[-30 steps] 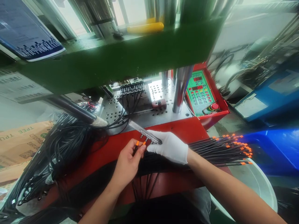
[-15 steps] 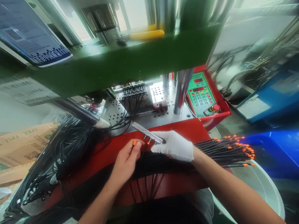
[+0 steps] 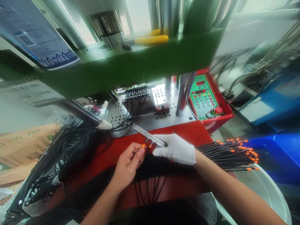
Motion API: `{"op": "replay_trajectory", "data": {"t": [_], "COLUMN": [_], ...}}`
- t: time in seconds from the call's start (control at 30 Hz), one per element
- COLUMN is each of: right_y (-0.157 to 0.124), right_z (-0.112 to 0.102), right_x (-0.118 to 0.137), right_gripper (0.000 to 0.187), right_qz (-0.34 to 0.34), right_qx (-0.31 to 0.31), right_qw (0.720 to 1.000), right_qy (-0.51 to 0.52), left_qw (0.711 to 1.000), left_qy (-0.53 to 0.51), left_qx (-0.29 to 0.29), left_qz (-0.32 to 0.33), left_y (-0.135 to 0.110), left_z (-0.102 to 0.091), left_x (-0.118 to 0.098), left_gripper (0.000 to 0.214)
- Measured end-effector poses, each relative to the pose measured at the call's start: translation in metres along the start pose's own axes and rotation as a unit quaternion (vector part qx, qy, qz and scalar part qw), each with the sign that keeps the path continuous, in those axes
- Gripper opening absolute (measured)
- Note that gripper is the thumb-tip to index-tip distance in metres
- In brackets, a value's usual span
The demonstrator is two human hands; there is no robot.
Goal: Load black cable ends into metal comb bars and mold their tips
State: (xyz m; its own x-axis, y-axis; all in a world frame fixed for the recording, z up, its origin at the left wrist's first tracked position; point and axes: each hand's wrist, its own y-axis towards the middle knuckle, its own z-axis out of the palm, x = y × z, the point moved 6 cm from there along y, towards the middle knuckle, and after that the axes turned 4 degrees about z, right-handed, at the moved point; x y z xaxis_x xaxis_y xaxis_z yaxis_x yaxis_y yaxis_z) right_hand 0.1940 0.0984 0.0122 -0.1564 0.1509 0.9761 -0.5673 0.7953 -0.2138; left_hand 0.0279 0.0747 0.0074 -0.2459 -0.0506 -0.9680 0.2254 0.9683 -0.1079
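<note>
My right hand [image 3: 174,149], in a white glove, grips a metal bar [image 3: 150,136] with short pins along its lower edge. The bar slants down to the right, and its right end is hidden in the glove. My bare left hand [image 3: 130,162] pinches a black cable with an orange tip [image 3: 143,146] between thumb and fingers. That tip is up close to a pin on the bar; whether it touches I cannot tell. Beside it, another orange-tipped cable [image 3: 150,146] sits at a neighbouring pin.
A green press [image 3: 131,67] stands ahead, with several cables in the mould [image 3: 137,92] on its perforated plate. A control panel [image 3: 203,95] is at right. Orange-tipped cables [image 3: 217,153] lie across the red table [image 3: 187,131]; black cables [image 3: 79,140] are heaped left. A white tub [image 3: 269,187] stands lower right.
My left hand has moved right and brought the orange-tipped cable up to the bar. My right hand still holds the bar in nearly the same place. The whole view has shifted slightly.
</note>
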Motion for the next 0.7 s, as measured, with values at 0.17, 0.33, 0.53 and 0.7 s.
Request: {"op": "replay_trajectory", "data": {"t": [0.17, 0.33, 0.53, 0.7], "right_y": [-0.002, -0.001, 0.001, 0.001], "right_z": [0.001, 0.002, 0.002, 0.002], "right_x": [0.003, 0.004, 0.0, -0.003], "right_gripper": [0.031, 0.031, 0.04, 0.046], "right_qz": [0.0, 0.005, -0.007, -0.005], "right_qx": [0.007, 0.007, -0.027, -0.058], "right_qw": [1.0, 1.0, 1.0, 0.996], "right_qy": [0.024, 0.03, -0.005, -0.061], "left_qw": [1.0, 1.0, 0.998, 0.986], "left_qy": [0.008, -0.022, -0.039, 0.147], "left_qx": [-0.013, -0.002, -0.018, -0.075], "left_qz": [-0.008, -0.014, -0.041, 0.007], "left_y": [0.002, 0.003, 0.005, 0.01], "left_z": [-0.001, 0.0, 0.001, 0.003], "left_x": [0.001, 0.004, 0.004, -0.009], "left_gripper": [0.021, 0.023, 0.026, 0.023]}}
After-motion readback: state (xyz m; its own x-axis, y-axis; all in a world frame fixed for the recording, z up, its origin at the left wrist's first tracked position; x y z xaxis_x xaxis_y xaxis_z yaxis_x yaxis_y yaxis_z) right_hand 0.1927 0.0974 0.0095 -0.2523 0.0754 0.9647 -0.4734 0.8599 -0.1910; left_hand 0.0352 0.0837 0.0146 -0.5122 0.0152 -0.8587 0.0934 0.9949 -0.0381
